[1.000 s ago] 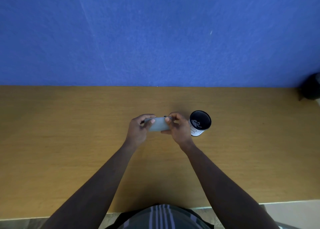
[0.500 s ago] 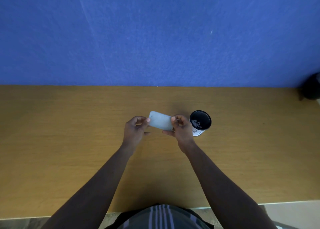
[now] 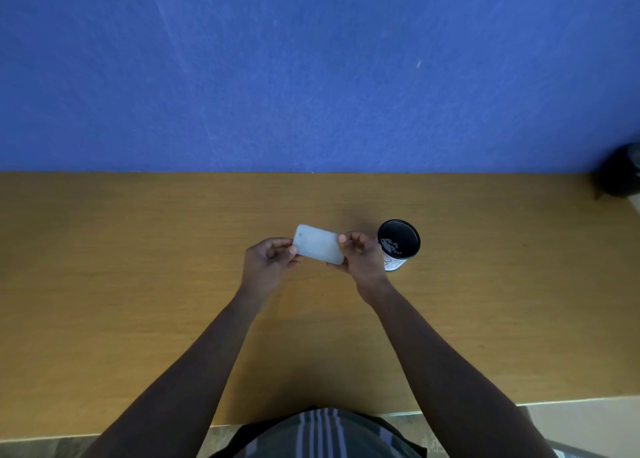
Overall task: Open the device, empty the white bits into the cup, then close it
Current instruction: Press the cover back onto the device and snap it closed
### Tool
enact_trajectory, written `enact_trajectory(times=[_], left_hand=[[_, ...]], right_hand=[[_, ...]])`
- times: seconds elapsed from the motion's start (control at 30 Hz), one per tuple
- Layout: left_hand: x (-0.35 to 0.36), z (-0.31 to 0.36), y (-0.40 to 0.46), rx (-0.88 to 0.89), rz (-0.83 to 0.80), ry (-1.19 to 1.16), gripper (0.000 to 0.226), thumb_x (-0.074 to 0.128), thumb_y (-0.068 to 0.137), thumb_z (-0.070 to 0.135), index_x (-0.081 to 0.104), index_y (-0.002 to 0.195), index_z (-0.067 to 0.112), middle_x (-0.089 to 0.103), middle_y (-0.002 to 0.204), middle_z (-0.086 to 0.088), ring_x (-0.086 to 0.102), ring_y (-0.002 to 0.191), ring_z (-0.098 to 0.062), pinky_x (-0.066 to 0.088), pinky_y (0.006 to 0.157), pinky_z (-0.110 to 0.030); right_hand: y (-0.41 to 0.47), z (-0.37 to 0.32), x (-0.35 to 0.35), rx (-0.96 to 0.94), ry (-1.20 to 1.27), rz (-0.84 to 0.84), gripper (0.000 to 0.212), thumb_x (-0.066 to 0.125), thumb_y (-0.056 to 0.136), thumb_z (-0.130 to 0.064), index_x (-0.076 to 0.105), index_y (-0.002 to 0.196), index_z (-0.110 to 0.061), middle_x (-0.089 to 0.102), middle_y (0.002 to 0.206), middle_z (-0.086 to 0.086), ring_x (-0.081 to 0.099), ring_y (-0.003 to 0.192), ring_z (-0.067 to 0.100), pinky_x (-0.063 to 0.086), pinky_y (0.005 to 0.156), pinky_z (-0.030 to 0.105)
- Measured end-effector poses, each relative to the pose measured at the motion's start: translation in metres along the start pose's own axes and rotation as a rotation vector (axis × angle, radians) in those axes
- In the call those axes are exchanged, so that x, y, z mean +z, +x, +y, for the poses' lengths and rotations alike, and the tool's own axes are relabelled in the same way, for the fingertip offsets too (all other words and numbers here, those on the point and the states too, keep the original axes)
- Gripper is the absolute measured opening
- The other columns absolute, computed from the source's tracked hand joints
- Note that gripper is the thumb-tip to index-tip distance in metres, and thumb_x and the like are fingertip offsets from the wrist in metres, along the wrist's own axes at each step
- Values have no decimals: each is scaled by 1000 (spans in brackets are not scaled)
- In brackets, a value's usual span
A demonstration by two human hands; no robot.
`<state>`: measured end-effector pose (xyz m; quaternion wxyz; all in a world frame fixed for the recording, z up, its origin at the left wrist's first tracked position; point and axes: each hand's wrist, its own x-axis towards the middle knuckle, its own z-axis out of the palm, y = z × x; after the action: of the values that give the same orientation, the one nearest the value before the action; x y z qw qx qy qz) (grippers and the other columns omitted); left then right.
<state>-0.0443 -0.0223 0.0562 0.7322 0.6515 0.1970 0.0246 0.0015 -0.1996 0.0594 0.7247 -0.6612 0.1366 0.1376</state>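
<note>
While you hold the flat, pale grey, round-cornered rectangular device (image 3: 319, 244) above the tan wooden counter (image 3: 138, 284), note the items as follows. Left hand (image 3: 268, 262): fingertips pinched on the device's left short edge. Right hand (image 3: 360, 255): thumb and fingers clamped on its right short edge, just beside the cup. Device: raised off the counter, broad face toward you, tilted so the left end sits farther from you than the right; no seam, lid or opening can be made out on that face, so whether it is open or shut cannot be told. Black-lined paper cup with white outer wall (image 3: 398, 244): upright on the counter, to the right of the right hand, a scatter of small white bits (image 3: 391, 245) already lying inside it. Judgement: emptying looks largely done and closing, or checking the closure, is the step in hand. Risks: both holds are fingertip pinches on narrow edges, so a twist or press to snap the device shut could let it slip and drop onto the counter; your right knuckles are close enough to the cup that a sideways jerk could tip it and spill the bits; any bits left inside could scatter if the device is turned away from the cup mouth.
</note>
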Motion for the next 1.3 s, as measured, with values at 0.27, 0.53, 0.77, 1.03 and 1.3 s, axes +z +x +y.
enact_trajectory(times=[0.27, 0.53, 0.77, 1.03, 1.3], left_hand=[[-1, -3, -1, -28, 90, -66, 12, 67, 87, 0, 67, 99, -4, 72, 76, -13, 72, 62, -17, 61, 64, -27], [1, -2, -5, -86, 122, -148, 6, 67, 87, -1, 68, 84, 3, 72, 71, -9, 71, 59, -17, 59, 58, -25], [-3, -7, -1, -126, 54, -123, 4, 68, 87, 3, 66, 90, 4, 72, 70, -8, 70, 62, -18, 58, 59, -27], [0, -3, -4, -184, -84, 41, 52, 80, 78, 13, 52, 122, 17, 62, 107, -9, 72, 83, -22, 61, 66, -31], [11, -4, -10, -9, 31, 332, 69, 90, 65, 30, 46, 117, 17, 56, 106, 6, 61, 89, -12, 50, 65, -23]], right_hand=[[-6, 5, 0, -45, -149, -83, 46, 79, 75, 3, 60, 115, -11, 63, 109, 4, 72, 91, 23, 60, 83, 44], [-5, 8, 1, -52, -98, -67, 44, 78, 76, 3, 65, 116, -12, 64, 108, 6, 73, 91, 27, 60, 84, 45], [-6, 11, -2, -23, -86, -57, 43, 77, 77, 4, 66, 112, -18, 63, 111, 11, 72, 93, 30, 62, 79, 41], [-12, 9, 0, -59, -182, -118, 46, 75, 78, 3, 61, 117, -18, 59, 111, 9, 71, 93, 31, 62, 76, 36], [-17, 11, 11, -138, -404, -86, 70, 87, 71, -21, 51, 130, -20, 56, 119, 3, 66, 97, 21, 61, 74, 34]])
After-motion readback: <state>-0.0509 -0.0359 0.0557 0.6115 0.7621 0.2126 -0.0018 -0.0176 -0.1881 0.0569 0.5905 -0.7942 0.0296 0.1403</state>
